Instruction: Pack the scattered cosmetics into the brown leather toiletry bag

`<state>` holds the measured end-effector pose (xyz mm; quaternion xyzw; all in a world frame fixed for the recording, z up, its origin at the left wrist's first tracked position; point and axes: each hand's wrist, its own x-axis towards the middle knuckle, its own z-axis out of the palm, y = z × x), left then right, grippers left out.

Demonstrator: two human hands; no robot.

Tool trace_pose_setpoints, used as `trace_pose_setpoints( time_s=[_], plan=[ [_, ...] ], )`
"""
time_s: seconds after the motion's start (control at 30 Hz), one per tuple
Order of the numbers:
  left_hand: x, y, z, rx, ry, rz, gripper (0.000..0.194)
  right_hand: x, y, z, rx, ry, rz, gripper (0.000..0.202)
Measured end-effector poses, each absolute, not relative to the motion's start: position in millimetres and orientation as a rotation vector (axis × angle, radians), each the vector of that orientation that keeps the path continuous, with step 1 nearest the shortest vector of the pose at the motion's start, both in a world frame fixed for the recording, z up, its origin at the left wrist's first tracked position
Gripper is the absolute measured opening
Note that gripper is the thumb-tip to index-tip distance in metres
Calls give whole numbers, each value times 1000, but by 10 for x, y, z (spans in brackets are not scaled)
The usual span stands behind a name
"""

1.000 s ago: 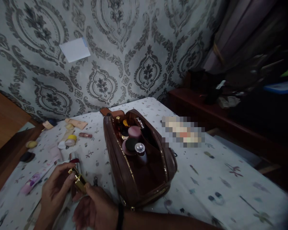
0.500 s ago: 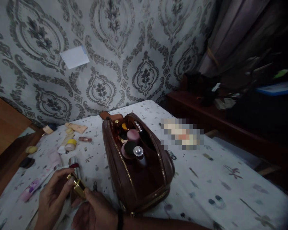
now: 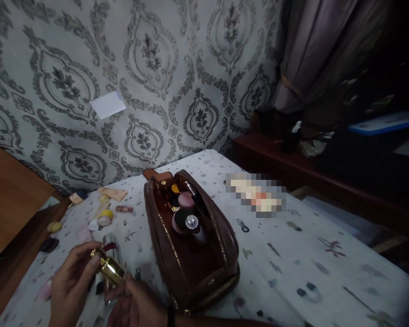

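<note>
A shiny gold cosmetic tube [image 3: 112, 270] is held between my two hands at the lower left, its exact kind unclear. My left hand [image 3: 70, 277] pinches its narrower upper end with thumb and fingers. The fingers of my right hand [image 3: 136, 302] grip its wider lower end, partly hidden by the hand itself. Just behind the tube lies a clear, silver-capped container [image 3: 109, 243] with a dark red band. Right of my hands stands an unzipped brown toiletry bag [image 3: 160, 254]. Inside it are a pink rounded item [image 3: 186, 200], a silver-topped bottle [image 3: 192, 221] and other cosmetics.
Small cosmetics lie at the left on the patterned sheet [image 3: 276, 272], among them a yellow-lidded jar [image 3: 105, 217], a beige tube [image 3: 113, 194] and a pinkish tube [image 3: 124, 209]. A blurred-out item [image 3: 254, 195] lies right of the bag. A patterned wall [image 3: 150, 81] rises behind.
My view has shifted slightly, so the bag sits lower and the wall shows more. Both hands still hold the gold tube, and more of its body shows between them.
</note>
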<state>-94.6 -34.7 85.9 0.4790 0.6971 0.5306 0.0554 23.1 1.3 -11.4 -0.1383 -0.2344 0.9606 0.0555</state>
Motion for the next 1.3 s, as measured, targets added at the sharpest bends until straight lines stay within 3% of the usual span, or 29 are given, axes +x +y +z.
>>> trace_pose_setpoints(
  time_s=[0.33,0.6,0.87,1.3],
  plan=[
    [-575,107,1539,1619,1880,2067,27,325,49,103,-550,-776,2976,78],
    [-157,529,1809,1906,1537,2066,22,262,39,45,-461,-833,2979,72],
    [59,787,1908,1968,1633,1862,23,325,122,252,-634,-940,3009,78],
    [2,1220,1924,2333,1775,988,20,309,9,40,-383,-802,2929,70]
  ],
)
